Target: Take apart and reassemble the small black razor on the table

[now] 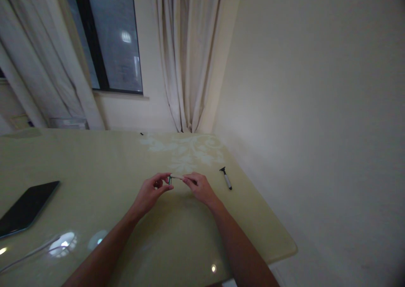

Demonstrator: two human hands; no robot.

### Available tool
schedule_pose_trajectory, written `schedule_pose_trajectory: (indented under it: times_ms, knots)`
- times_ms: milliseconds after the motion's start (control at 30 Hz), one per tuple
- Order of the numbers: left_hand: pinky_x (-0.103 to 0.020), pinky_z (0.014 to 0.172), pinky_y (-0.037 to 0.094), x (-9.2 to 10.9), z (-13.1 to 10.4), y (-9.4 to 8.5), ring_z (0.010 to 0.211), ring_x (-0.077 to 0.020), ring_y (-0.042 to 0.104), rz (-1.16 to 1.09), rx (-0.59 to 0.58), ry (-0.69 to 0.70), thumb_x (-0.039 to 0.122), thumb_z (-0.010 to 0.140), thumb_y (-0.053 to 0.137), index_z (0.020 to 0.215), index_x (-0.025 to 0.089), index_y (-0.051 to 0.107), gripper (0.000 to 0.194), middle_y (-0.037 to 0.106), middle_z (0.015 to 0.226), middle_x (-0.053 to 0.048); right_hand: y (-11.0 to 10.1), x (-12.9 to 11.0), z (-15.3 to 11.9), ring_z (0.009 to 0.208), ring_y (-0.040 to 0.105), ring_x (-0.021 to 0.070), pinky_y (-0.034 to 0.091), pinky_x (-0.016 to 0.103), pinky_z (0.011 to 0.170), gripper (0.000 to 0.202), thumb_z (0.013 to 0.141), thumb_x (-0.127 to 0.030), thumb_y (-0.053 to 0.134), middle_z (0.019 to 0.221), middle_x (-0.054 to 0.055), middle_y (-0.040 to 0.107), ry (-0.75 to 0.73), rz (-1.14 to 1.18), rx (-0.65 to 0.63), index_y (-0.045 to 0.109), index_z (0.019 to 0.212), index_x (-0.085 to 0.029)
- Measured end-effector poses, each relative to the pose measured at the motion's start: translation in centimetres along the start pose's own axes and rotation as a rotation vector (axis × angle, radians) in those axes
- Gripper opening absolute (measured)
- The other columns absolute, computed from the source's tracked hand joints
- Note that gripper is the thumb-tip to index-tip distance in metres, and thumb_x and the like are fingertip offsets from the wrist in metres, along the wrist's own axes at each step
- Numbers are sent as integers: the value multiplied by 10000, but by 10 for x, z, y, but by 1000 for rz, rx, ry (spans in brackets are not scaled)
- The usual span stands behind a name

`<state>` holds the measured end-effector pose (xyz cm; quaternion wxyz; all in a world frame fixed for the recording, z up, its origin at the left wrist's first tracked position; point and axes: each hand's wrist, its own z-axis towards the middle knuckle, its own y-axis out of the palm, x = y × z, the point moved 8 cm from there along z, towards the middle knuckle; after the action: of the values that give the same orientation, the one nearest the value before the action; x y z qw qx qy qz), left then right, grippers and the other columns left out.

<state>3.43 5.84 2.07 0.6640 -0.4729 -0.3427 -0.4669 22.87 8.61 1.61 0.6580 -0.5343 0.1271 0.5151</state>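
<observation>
Over the middle of the table, my two hands meet around small items. Between the thumb and fingers of my left hand is a small, narrow dark-green piece, held upright; its kind is too small to tell. My right hand pinches the end of a thin pale strip, whose other end reaches the top of the green piece. Whether the two are joined I cannot tell. To the right of my right hand lies a razor with a grey handle and a black head.
A black tablet lies at the left, with a pale cable nearer me. A tiny black object rests by the far edge. A wall runs along the table's right side; curtains hang behind.
</observation>
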Motion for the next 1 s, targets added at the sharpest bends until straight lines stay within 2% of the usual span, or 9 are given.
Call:
schedule_pose_trajectory:
  times_ms: [200, 433, 667, 733, 867, 1000]
  knots:
    - [-228, 544, 376, 0, 0, -2, 573, -107, 480, 1, 7, 8, 428, 714, 783, 1099, 198, 771, 449, 661, 787, 10, 4, -4, -1, 727, 575, 153, 422, 263, 695, 306, 1004, -400, 605, 853, 53, 707, -5, 56, -50, 804, 1125, -202]
    - [-227, 536, 360, -4, 2, -6, 566, -100, 449, -7, 40, -20, 442, 711, 781, 1100, 178, 764, 470, 654, 795, 10, 9, -9, -4, 716, 572, 148, 404, 252, 657, 266, 987, -345, 616, 861, 47, 732, 15, 115, -153, 818, 1063, -189]
    - [-232, 549, 378, 0, 0, 0, 583, -115, 488, -18, -3, -12, 423, 697, 790, 1051, 196, 772, 422, 653, 768, 15, 1, 2, 0, 721, 574, 152, 418, 267, 692, 278, 985, -378, 632, 829, 52, 702, 34, 25, 11, 815, 1086, -194]
    - [-232, 553, 384, 0, -1, 1, 588, -117, 490, -17, 0, -9, 423, 697, 790, 1043, 196, 770, 414, 654, 763, 15, 1, 2, 0, 706, 558, 150, 409, 265, 680, 287, 993, -389, 619, 800, 45, 679, 32, 6, 18, 814, 1089, -202]
    - [-232, 556, 390, 0, 0, 0, 592, -117, 496, -16, 2, 6, 441, 713, 777, 1071, 201, 764, 431, 655, 786, 11, 2, -4, -1, 700, 550, 150, 407, 261, 668, 296, 990, -393, 613, 791, 41, 679, 18, 45, -29, 812, 1095, -201]
    - [-231, 546, 377, 1, 1, -5, 577, -110, 461, -1, 49, 12, 462, 724, 768, 1064, 198, 766, 430, 647, 787, 12, 9, -8, -3, 685, 551, 144, 393, 250, 633, 282, 970, -370, 626, 791, 35, 705, 23, 145, -148, 822, 1018, -173]
